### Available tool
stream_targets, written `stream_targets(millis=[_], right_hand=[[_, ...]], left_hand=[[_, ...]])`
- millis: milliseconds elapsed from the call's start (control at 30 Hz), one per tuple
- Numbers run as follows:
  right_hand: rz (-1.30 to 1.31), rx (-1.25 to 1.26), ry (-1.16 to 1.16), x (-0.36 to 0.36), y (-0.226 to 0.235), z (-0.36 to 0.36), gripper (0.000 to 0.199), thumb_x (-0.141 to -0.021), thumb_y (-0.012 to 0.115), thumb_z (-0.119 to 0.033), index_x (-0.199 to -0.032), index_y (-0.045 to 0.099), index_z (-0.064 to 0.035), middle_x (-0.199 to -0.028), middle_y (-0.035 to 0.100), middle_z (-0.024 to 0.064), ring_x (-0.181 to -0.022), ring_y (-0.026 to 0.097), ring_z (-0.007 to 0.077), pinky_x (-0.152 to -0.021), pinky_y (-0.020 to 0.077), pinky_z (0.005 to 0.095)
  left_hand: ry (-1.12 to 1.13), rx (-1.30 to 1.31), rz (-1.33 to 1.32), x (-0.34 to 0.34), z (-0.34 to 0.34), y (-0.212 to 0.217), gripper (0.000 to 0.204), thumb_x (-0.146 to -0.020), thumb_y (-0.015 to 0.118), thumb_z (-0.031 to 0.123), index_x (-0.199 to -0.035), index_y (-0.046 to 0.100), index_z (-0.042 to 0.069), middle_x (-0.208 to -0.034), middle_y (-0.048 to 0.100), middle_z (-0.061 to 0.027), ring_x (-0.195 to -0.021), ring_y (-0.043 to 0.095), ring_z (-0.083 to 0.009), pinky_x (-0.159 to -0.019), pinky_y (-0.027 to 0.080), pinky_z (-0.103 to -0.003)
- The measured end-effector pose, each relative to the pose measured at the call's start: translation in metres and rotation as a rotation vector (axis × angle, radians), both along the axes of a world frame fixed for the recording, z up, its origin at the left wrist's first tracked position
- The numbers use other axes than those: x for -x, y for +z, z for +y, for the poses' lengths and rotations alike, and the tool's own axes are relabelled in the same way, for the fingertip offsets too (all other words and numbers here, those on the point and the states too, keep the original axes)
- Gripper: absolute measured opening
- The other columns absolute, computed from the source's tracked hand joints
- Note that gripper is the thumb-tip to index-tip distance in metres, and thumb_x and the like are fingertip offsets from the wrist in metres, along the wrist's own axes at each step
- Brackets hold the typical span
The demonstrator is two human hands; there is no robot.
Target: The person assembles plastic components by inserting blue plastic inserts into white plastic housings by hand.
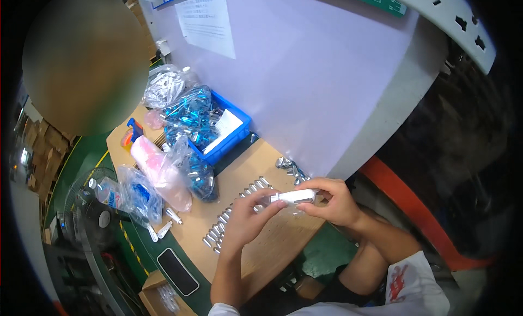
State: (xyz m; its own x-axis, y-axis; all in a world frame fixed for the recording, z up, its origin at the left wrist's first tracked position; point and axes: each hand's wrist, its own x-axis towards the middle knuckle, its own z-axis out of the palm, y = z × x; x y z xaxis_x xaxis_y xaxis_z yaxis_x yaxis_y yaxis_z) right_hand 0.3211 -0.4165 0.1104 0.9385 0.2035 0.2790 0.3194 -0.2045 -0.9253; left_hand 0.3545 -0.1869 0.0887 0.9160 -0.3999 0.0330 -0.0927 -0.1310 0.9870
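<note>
Workbench (272, 245) wooden, against lilac wall (305, 81); left hand (245, 218), right hand (332, 201) both pinch white device (293, 196).

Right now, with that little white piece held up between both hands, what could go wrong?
The small white part is pinched only by the fingertips of the left hand and right hand, above the table's near edge, so it might slip and fall to the floor. The left forearm hangs beside the row of small metal pieces and could scatter them.
</note>
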Motion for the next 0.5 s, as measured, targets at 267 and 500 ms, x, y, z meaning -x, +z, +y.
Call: stream_targets(millis=[267,500], right_hand=[[-0.089,-0.076,-0.205,0.024,-0.011,0.026,0.05,-0.08,0.069,0.002,-0.127,0.053,0.0021,-0.119,0.056,0.0113,-0.104,0.059,0.0192,-0.089,0.0499,0.0308],[-0.057,-0.099,0.18,0.044,-0.026,0.043,0.068,-0.086,0.073,-0.018,-0.142,0.04,0.0016,-0.112,0.059,0.0091,-0.096,0.058,0.0167,-0.084,0.0476,0.0274]], left_hand=[[0.093,0.161,-0.365,0.024,0.008,0.004,0.028,-0.091,0.066,0.029,-0.098,0.068,0.003,-0.08,0.067,-0.0147,-0.071,0.064,-0.0255,-0.066,0.049,-0.038],[0.373,0.085,-0.315,0.122,0.064,0.009,0.033,-0.089,0.069,0.03,-0.106,0.067,0.002,-0.087,0.068,-0.0158,-0.079,0.067,-0.027,-0.068,0.05,-0.038]])
